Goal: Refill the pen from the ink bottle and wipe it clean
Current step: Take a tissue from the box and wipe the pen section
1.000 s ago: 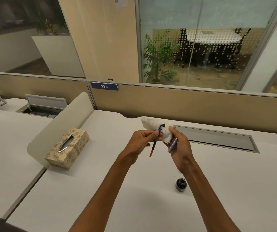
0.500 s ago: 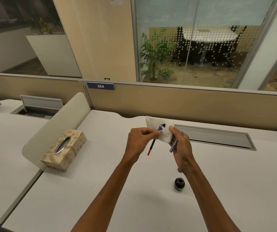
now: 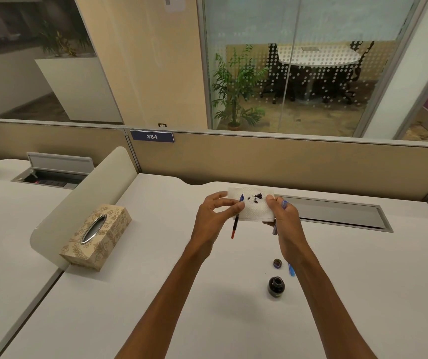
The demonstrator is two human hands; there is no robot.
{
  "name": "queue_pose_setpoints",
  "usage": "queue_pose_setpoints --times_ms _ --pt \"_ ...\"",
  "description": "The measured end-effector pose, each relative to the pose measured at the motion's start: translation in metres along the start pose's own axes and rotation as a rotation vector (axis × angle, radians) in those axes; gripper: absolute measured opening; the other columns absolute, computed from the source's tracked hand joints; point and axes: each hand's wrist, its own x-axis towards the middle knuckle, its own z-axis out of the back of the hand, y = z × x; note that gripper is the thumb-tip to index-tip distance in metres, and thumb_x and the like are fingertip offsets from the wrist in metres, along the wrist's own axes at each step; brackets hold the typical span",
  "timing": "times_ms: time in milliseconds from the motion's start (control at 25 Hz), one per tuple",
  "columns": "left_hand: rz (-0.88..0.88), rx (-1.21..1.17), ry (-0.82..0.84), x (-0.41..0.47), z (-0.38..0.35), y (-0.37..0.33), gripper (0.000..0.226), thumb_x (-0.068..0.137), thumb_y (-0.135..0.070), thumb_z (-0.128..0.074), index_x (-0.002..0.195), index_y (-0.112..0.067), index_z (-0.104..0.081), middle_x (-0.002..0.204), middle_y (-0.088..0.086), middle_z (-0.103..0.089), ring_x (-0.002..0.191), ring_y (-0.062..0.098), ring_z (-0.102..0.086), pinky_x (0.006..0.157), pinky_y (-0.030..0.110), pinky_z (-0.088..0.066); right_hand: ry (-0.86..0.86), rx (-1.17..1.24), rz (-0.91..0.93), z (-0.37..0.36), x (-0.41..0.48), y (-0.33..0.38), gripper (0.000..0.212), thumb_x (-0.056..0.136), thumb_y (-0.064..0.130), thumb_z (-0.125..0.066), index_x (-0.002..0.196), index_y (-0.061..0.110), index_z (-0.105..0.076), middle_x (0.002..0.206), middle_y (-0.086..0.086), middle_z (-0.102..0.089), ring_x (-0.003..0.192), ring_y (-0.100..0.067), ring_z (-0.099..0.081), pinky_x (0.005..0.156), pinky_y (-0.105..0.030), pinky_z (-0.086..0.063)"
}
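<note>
Left hand (image 3: 216, 215) pinches a thin pen insert (image 3: 236, 218) between thumb and fingertips, blue nib end up against the tissue, red tail hanging down free below the hand. Same hand also grips the left edge of a white paper tissue (image 3: 253, 207). Right hand (image 3: 284, 218) clamps the tissue's right edge with the thumb and holds a bluish pen barrel (image 3: 275, 229) tucked along the palm, its lower end poking out under the tissue. Tissue stretched flat between both hands, raised off the desk, dark ink blots near its top middle. Nib touches the tissue just left of the blots. Ink bottle (image 3: 275, 286) stands upright and open on the white desk (image 3: 130, 307), nearer the person than the hands, just left of the right forearm. Its cap (image 3: 277, 263) lies between bottle and right hand, apart from both. Small blue piece (image 3: 291, 270) lies just right of the cap, partly hidden by the forearm; cannot tell what it is. Closed cable tray (image 3: 337, 213) is set flush into the desk behind the right hand, along the back edge. Patterned tissue box (image 3: 96, 233) sits at the desk's left edge against the low curved divider (image 3: 86, 200), well apart from the hands. Wide bare desk surface left of and in front of the left forearm, and to the right of the right arm. Tan partition (image 3: 285, 164) bounds the far edge.
</note>
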Motion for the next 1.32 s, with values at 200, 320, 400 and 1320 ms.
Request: queue_pose_setpoints --times_ms 200,320,400,1320 --pt "0.094 -0.136 0.06 -0.002 -0.005 -0.003 0.027 0.082 -0.025 -0.079 0.103 -0.008 -0.079 0.099 -0.001 -0.078 0.095 0.013 -0.068 0.086 0.021 -0.049 0.074 -0.038 -0.009 0.001 0.001 0.0 0.023 0.103 0.032 -0.05 0.089 0.021 -0.065 0.082 -0.001 -0.062 0.077 -0.018 -0.051 0.064 -0.026 -0.042" --pt "0.113 -0.183 0.06 -0.003 -0.005 -0.004 0.021 0.082 -0.023 -0.079 0.099 -0.01 -0.08 0.097 0.0 -0.079 0.091 0.011 -0.07 0.093 0.027 -0.052 0.089 0.106 -0.041 0.002 -0.001 0.0 0.027 0.104 0.036 -0.045 0.098 0.024 -0.067 0.094 0.003 -0.072 0.087 -0.015 -0.064 0.078 -0.027 -0.05" --pt "0.124 -0.208 0.065 -0.004 -0.004 -0.005 0.016 0.084 -0.022 -0.077 0.097 -0.012 -0.08 0.094 -0.003 -0.079 0.087 0.008 -0.071 0.09 0.026 -0.053 0.002 0.161 -0.041 0.003 -0.001 -0.003 0.031 0.103 0.04 -0.043 0.1 0.021 -0.068 0.092 0.003 -0.075 0.081 -0.009 -0.068 0.072 -0.023 -0.053" --pt "0.106 -0.157 0.102 -0.016 -0.023 -0.011 0.016 0.086 -0.025 -0.075 0.096 -0.014 -0.079 0.097 -0.005 -0.078 0.096 0.019 -0.069 0.085 0.026 -0.057 0.232 0.252 -0.139 0.014 -0.02 -0.01 0.03 0.102 0.033 -0.05 0.116 0.016 -0.07 0.087 -0.004 -0.064 0.063 -0.009 -0.045 0.051 -0.024 -0.031"
